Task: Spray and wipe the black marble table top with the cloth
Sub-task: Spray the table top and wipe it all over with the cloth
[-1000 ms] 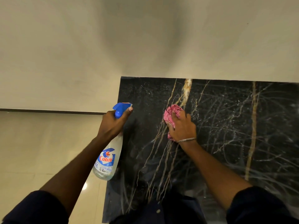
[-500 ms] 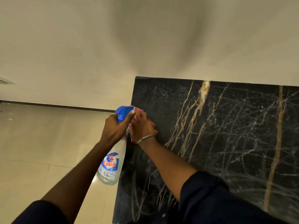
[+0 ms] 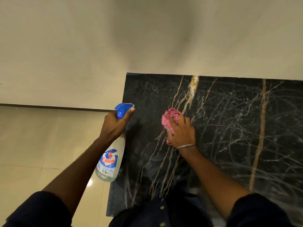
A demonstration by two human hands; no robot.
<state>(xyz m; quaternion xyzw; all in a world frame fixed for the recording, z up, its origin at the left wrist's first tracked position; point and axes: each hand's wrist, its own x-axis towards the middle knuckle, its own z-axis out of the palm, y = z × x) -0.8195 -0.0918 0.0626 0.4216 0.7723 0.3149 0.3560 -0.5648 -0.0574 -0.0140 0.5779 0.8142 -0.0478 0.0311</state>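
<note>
1. Over at the far left, pale glossy floor tiles (image 3: 32,153) run up to a dark skirting line under the cream wall (image 3: 82,46).
2. Next comes the left hand (image 3: 114,126), its fingers (image 3: 131,110) curled round the neck of a clear spray bottle (image 3: 109,163). The forefinger lies along the blue spray head (image 3: 123,108), which points toward 1 o'clock. The bottle's base hangs toward 7 o'clock, by the table's left edge.
3. The black marble table (image 3: 229,128) fills the right half, veined in gold and white, with fine pale specks scattered near its far left corner.
4. On it, in from the left edge, a crumpled pink cloth (image 3: 168,118) lies pressed to the marble beside a thick gold vein.
5. The right hand (image 3: 181,133) sits on top of the cloth, fingers (image 3: 186,122) bent over it and gripping it. The cloth bulges out from under them at 11 o'clock. A thin metal bangle (image 3: 186,146) circles that wrist.
</note>
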